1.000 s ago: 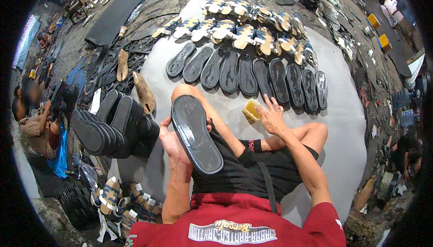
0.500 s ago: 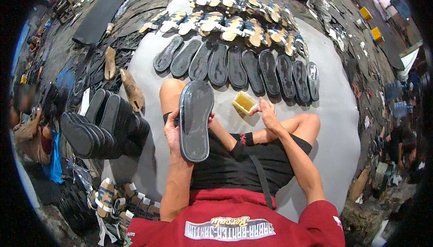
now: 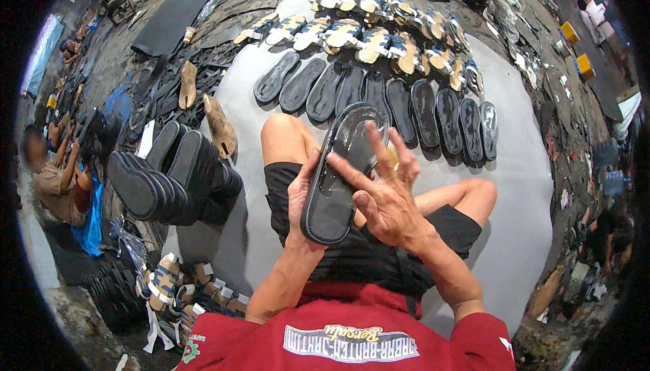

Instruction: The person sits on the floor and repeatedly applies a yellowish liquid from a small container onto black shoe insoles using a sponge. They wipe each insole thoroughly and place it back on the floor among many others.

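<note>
My left hand [image 3: 300,198] grips a black sandal sole [image 3: 330,205] by its left edge and holds it tilted above my lap. The sole's upper face has a wet shine, strongest near its far end. Over it, my right hand [image 3: 393,208] has its fingers spread, with the index fingertip at the sole's face; it holds nothing I can see. Behind those fingers a sliver of the yellowish tub [image 3: 393,157] shows, the remainder hidden. Beyond the held sole lies a row of shiny black soles [image 3: 447,117] on the grey sheet [image 3: 511,202].
Strapped sandal uppers on lasts [image 3: 374,46] stand behind the row. To my left are stacked black soles [image 3: 139,188] and two wooden lasts [image 3: 220,127]. More sandals [image 3: 164,283] lie at the lower left. Another person [image 3: 61,185] sits at the far left. Scraps litter the floor around the sheet.
My right hand has left the tub and come over the sole, its fingers spreading. The sole has tilted to the right in my left hand. The whole view has shifted slightly.
</note>
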Available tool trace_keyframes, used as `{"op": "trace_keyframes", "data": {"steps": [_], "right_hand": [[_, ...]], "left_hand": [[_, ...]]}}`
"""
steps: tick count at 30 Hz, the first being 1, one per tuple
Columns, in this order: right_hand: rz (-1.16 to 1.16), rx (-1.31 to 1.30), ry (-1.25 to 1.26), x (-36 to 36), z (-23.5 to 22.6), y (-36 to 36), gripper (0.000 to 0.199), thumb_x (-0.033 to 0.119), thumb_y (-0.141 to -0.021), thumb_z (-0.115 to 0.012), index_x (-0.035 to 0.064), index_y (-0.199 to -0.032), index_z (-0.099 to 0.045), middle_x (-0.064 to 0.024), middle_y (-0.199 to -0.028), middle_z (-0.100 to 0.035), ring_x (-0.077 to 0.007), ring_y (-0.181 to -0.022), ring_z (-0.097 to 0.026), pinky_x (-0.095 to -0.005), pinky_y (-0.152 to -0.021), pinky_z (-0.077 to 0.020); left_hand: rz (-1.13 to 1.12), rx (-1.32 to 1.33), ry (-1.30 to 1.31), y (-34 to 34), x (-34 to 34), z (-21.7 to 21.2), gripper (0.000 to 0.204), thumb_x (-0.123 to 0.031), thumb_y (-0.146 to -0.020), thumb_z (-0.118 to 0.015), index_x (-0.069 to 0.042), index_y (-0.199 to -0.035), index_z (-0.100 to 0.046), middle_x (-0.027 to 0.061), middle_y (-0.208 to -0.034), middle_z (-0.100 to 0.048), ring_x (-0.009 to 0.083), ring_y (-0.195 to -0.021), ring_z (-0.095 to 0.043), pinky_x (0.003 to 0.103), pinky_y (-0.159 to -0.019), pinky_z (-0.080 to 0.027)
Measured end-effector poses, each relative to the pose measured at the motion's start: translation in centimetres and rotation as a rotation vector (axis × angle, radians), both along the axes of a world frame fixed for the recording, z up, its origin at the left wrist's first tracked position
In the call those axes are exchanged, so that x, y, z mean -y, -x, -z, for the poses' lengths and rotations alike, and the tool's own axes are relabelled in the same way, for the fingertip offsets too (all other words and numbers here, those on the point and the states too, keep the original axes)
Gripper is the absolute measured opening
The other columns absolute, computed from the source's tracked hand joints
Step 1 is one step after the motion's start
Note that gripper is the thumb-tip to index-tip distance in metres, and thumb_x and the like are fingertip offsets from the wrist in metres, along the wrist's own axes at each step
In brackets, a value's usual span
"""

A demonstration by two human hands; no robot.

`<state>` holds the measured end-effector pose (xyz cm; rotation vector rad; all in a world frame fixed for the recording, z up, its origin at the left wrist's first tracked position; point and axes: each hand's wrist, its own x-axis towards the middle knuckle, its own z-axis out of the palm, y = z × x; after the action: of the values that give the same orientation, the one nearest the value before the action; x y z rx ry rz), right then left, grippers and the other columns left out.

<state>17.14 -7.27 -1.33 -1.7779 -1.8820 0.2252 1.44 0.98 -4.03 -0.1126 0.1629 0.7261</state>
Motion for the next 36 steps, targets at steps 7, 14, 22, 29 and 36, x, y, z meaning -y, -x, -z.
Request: {"op": "trace_keyframes", "data": {"steps": [7,14,22,29,36], "right_hand": [[-0.116,0.053,-0.078,2.8,-0.8,0.4,0.062,0.064,-0.111,-0.038,0.0328,-0.160,-0.056,-0.0146,-0.181,-0.022,-0.0430,-0.161,-0.017,-0.0632,-0.124,-0.0087],[0.005,0.232,0.091,-0.1,-0.5,-1.0,0.058,0.057,-0.114,-0.028,0.0388,-0.167,-0.044,-0.0154,-0.183,-0.012,-0.0427,-0.164,-0.009,-0.0633,-0.126,-0.0056],[-0.104,0.224,0.206,0.7,0.7,-0.4,0.057,0.061,-0.111,-0.040,0.0470,-0.166,-0.042,-0.0116,-0.183,-0.011,-0.0432,-0.165,-0.009,-0.0665,-0.125,-0.0073],[-0.188,0.199,0.227,1.3,0.0,0.2,0.058,0.063,-0.110,-0.043,0.0484,-0.166,-0.042,-0.0113,-0.183,-0.011,-0.0442,-0.164,-0.011,-0.0652,-0.126,-0.0080],[-0.267,0.187,0.249,1.7,-1.5,1.1,0.056,0.064,-0.110,-0.044,0.0517,-0.165,-0.042,-0.0105,-0.183,-0.014,-0.0391,-0.165,-0.014,-0.0597,-0.127,-0.0022]], "left_hand": [[0.118,-0.008,-0.192,1.2,-1.5,0.2,0.049,-0.038,-0.116,-0.044,-0.003,-0.143,-0.066,0.0206,-0.128,-0.076,0.0341,-0.108,-0.078,0.049,-0.099,-0.064],[0.084,-0.137,-0.038,1.4,-0.5,0.1,0.044,-0.032,-0.117,-0.045,-0.001,-0.139,-0.068,0.0184,-0.123,-0.078,0.0269,-0.102,-0.080,0.040,-0.089,-0.068],[0.165,-0.221,0.015,1.4,-0.6,0.4,0.043,-0.036,-0.116,-0.045,-0.005,-0.131,-0.072,0.0143,-0.111,-0.081,0.0253,-0.089,-0.081,0.040,-0.080,-0.069],[0.179,-0.184,0.041,1.5,-0.7,-0.4,0.043,-0.037,-0.116,-0.044,-0.008,-0.134,-0.070,0.0121,-0.111,-0.081,0.0249,-0.088,-0.081,0.041,-0.077,-0.069],[0.163,-0.298,-0.109,2.1,-0.8,0.5,0.043,-0.036,-0.116,-0.044,-0.008,-0.138,-0.068,0.0127,-0.116,-0.080,0.0244,-0.095,-0.081,0.040,-0.085,-0.068]]}}
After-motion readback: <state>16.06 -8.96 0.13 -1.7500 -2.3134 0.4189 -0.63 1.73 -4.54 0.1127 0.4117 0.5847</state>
